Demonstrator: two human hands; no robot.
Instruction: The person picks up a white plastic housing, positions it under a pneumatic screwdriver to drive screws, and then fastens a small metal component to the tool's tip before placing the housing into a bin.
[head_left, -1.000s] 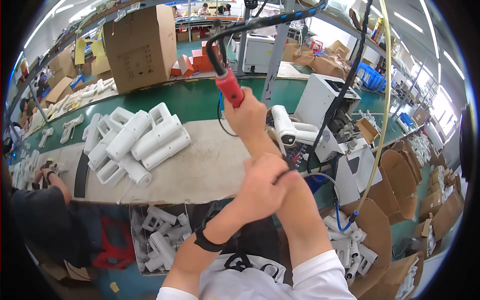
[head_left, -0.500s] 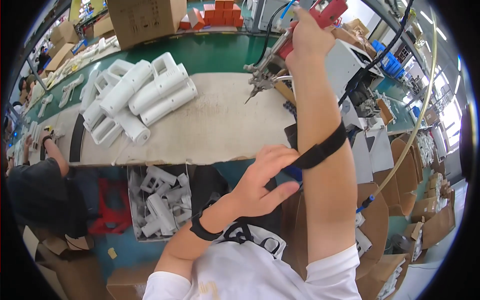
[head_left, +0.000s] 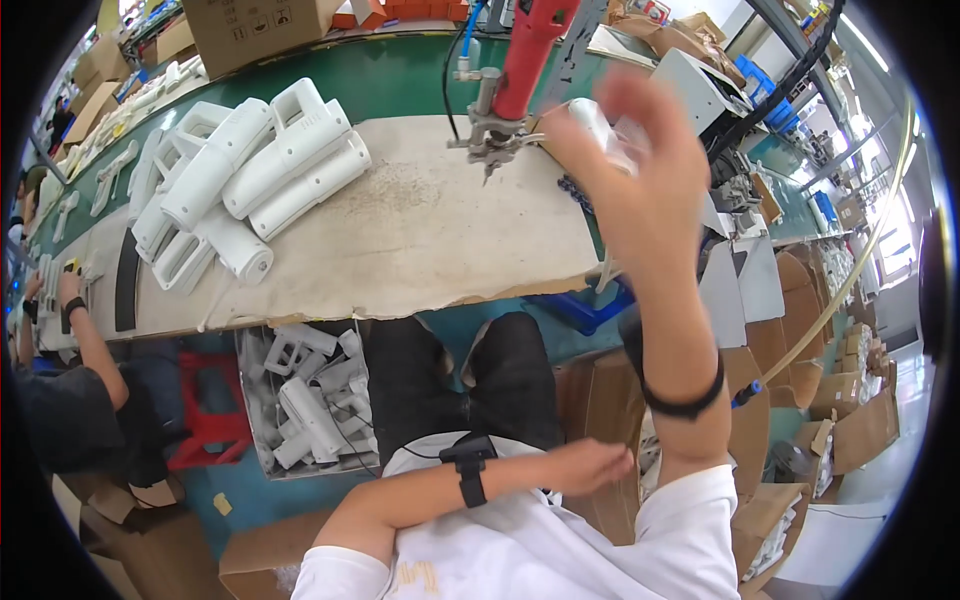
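right hand [head_left: 640, 170] is raised above the right end of the tabletop [head_left: 420, 230], fingers spread and loosely curled, palm turned away from the camera. a small white part [head_left: 600, 125] shows at its fingertips, blurred; whether the fingers actually grip it cannot be told. a dark band [head_left: 690, 400] circles the right forearm near the elbow.

left hand [head_left: 590, 465] is low, close to the body, crossed over toward the right side beside the right elbow. it is open and flat, holding nothing, and a black wrist strap [head_left: 468, 470] sits behind it.

a red hanging power screwdriver [head_left: 525, 50] with a metal tip assembly [head_left: 490, 135] hangs just left of the right hand, apart from it, its tip above the tabletop.

white plastic housings [head_left: 250, 170] lie stacked at the left part of the tabletop, well apart from both hands. the tabletop surface is a worn beige mat on a green bench.

below the tabletop edge, a clear bin [head_left: 300, 400] holds more white plastic parts, left of the person's dark-trousered knees. a red stool [head_left: 205, 410] stands beside the bin.

a co-worker's arm [head_left: 85, 340] rests at the far left edge of the tabletop. cardboard boxes [head_left: 260, 20] stand along the far side of the bench.
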